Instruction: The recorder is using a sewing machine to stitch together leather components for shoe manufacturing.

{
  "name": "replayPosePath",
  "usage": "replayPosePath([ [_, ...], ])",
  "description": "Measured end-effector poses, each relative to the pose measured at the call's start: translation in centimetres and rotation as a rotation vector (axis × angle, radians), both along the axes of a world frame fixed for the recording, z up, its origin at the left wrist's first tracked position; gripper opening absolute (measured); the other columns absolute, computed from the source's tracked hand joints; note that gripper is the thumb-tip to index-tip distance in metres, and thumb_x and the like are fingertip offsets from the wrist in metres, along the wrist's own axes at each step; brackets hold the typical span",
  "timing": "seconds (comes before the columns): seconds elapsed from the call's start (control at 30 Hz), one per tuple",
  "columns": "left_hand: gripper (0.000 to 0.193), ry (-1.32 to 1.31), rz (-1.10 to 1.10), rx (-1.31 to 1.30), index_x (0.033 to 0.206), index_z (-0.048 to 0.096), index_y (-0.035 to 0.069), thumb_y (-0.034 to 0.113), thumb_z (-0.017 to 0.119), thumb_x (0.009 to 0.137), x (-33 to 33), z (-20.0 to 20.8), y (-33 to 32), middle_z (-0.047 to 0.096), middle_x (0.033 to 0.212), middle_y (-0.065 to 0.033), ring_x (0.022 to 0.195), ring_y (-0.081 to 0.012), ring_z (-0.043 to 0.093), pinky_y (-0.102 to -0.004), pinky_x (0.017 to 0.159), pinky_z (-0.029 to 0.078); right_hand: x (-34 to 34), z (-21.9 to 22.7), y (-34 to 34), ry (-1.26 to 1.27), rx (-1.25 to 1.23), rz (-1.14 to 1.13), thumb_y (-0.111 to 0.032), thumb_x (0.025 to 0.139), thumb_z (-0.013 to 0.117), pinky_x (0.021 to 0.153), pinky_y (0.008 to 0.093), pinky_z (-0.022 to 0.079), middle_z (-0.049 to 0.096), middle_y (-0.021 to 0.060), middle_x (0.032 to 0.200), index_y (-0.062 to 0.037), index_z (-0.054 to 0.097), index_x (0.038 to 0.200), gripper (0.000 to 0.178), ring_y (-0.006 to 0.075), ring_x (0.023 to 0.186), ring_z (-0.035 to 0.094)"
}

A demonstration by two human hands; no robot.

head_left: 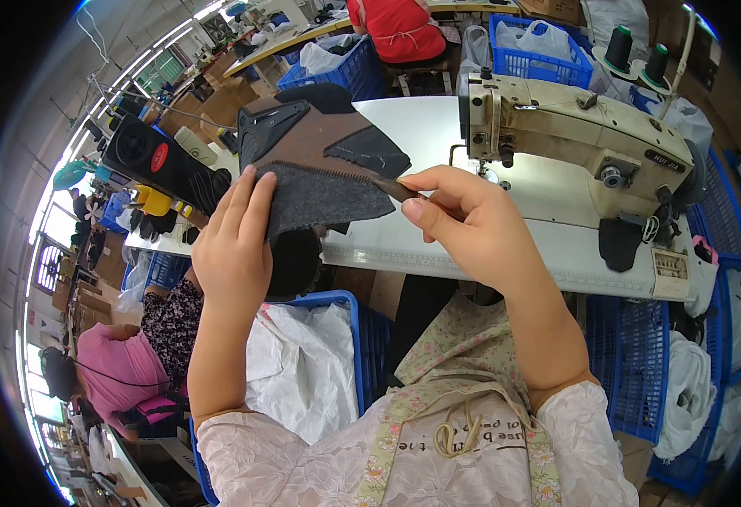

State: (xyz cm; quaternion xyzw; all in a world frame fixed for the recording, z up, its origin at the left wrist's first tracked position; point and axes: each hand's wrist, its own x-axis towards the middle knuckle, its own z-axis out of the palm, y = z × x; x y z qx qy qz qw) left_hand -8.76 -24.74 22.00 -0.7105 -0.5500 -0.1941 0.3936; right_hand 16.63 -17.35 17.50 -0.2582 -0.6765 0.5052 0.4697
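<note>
A small dark oblong label [667,159] is fixed on the sewing machine's [573,127] arm; white plastic bags [548,38] are held in a blue crate [539,63] behind the table's far edge.

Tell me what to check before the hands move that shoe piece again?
1. Left hand gripping the shoe piece: ok, fingers lie on its grey felt part.
2. Right hand pinching the brown tip at the piece's right end: ok.
3. Piece clear of the sewing machine: ok, it is held up to the left of the machine head.
4. White table bare under the needle: ok.
5. Needle threaded: cannot tell, too small.
6. Blue basket below with white bags: ok, nothing hanging from the piece into it.
</note>
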Motion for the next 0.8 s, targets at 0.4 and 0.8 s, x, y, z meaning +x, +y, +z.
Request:
replayPosePath([
  [0.4, 0.031, -0.568, -0.157, 0.176, 0.12, 0.064, 0.005, 0.003, 0.053, 0.091, -2.6, 4.1, 1.6, 0.069, 0.11, -0.0161, 0.102, -0.023, 0.066, -0.0297, 0.092, 0.046, -0.2, -0.3, -1.4, 0.378, 0.062, -0.079, -0.016, 0.093, 0.067, 0.062, 0.02, 0.044, 0.063, 0.002, 0.082, -0.0024, 0.056, 0.125, 0.036, 0.007, 0.072, 0.057],
  [0.8, 0.026, -1.652, -0.679, 0.092, 0.116, 0.06, 0.001, 0.004, 0.055, 0.091, -4.6, 5.8, 2.7, 0.067, 0.106, -0.0121, 0.09, -0.0242, 0.067, -0.0362, 0.08, 0.055, -5.3, -3.3, -3.5, -0.063, 0.382, 0.007, -0.014, 0.085, 0.073, 0.054, 0.0228, 0.041, 0.061, 0.0003, 0.075, -0.0063, 0.063, 0.119, 0.037, 0.0087, 0.06, 0.051],
])
